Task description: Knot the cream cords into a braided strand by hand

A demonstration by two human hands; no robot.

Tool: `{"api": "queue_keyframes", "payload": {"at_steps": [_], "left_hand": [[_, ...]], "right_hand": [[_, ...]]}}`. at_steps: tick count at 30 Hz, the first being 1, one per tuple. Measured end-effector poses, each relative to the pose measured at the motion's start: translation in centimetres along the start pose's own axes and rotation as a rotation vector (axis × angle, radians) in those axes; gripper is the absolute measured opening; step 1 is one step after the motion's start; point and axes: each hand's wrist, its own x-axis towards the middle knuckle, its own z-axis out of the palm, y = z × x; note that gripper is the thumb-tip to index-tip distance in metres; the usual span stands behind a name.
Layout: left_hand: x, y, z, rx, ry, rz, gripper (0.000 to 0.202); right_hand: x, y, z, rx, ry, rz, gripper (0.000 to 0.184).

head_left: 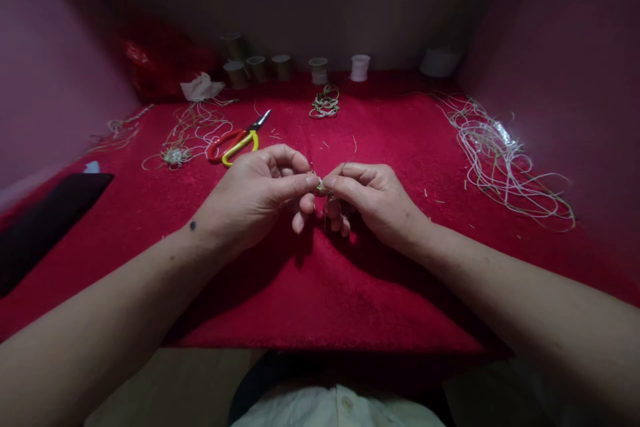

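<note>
Over the middle of the red cloth (350, 293), my left hand (255, 197) and my right hand (370, 197) meet fingertip to fingertip. Both pinch a small knotted piece of thin cord (320, 185) between thumb and forefinger. The cord piece is tiny and mostly hidden by the fingers; a short strand hangs below it. Both hands hover just above the cloth, wrists resting toward me.
Red and yellow handled scissors (239, 140) lie behind my left hand. Loose cord tangles (500, 160) spread at the right, more cord (185, 140) at the left, a small coiled bundle (325, 103) at the back. Several spools (280, 67) line the back wall. A dark cloth (45, 220) lies at the left.
</note>
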Motion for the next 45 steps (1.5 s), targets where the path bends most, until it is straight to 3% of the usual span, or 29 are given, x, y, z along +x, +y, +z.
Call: {"api": "queue_keyframes", "payload": {"at_steps": [7, 12, 18, 33, 39, 45], "left_hand": [[-0.6, 0.0, 0.5, 0.104, 0.105, 0.112, 0.023], [-0.6, 0.0, 0.4, 0.113, 0.074, 0.092, 0.019], [-0.6, 0.0, 0.7, 0.234, 0.124, 0.205, 0.019], [-0.1, -0.6, 0.0, 0.108, -0.051, 0.1, 0.014], [0.0, -0.8, -0.2, 0.08, -0.081, 0.079, 0.012], [0.1, -0.8, -0.2, 0.143, -0.061, 0.147, 0.016]], "right_hand": [[0.1, 0.1, 0.0, -0.008, -0.048, 0.026, 0.022], [0.0, 0.1, -0.1, -0.018, -0.049, 0.019, 0.019], [0.0, 0.1, 0.0, -0.039, -0.035, -0.018, 0.017], [0.0, 0.1, 0.0, 0.019, -0.051, 0.003, 0.01], [0.0, 0.0, -0.1, 0.048, -0.061, 0.015, 0.012], [0.0, 0.0, -0.1, 0.07, -0.044, 0.025, 0.014]]}}
